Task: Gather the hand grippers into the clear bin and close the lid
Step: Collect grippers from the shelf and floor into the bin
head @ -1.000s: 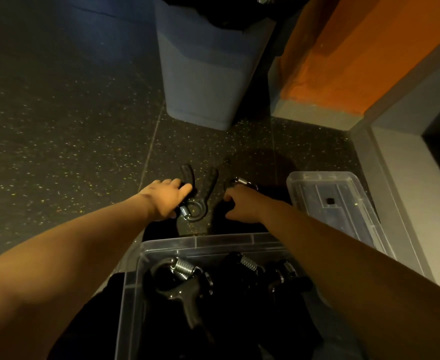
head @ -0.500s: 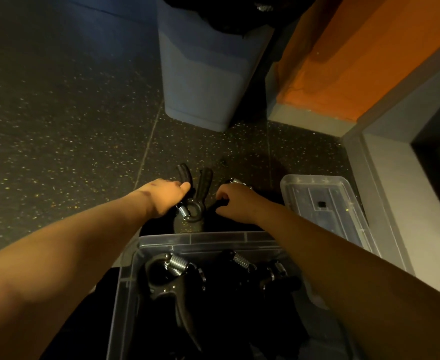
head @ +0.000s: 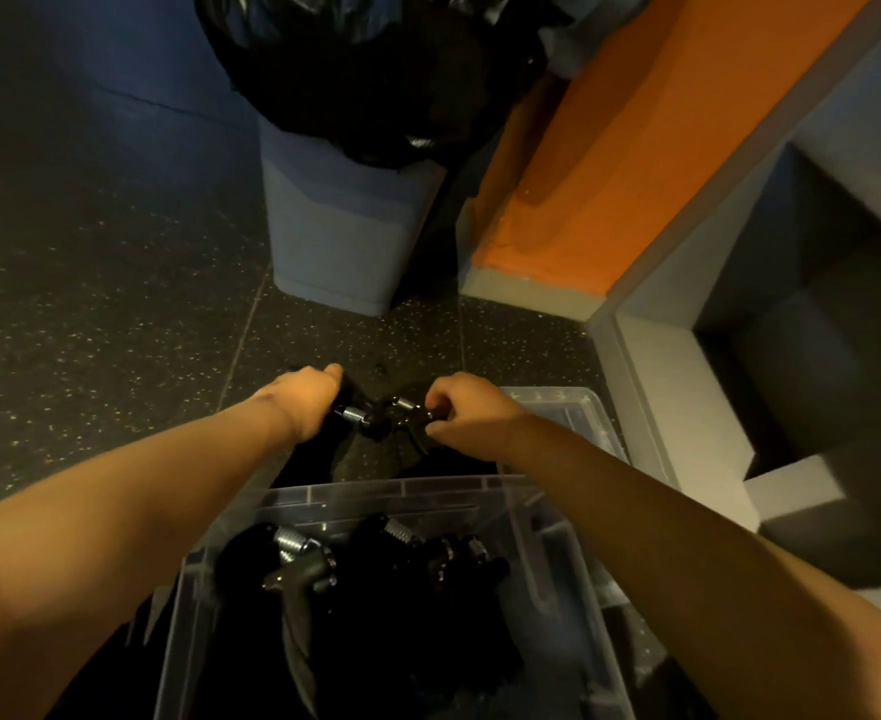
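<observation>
Whereas they reached before, both hands (head: 306, 402) (head: 467, 415) now grip hand grippers (head: 359, 414).

lid (head: 578, 418) right behind bin (head: 397, 498)

Dim, warm-tinted. Brightest on forearms (head: 168, 485) at lower frame and orange wall (head: 610, 163) upper right; clear bin (head: 402, 493) interior near black, small glints on springs (head: 290, 540). Right edge blurred; wide-angle bending at corners.

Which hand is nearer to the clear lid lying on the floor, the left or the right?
Right. The right hand holds a hand gripper just left of the lid; the left hand holds a second gripper farther left.
</observation>
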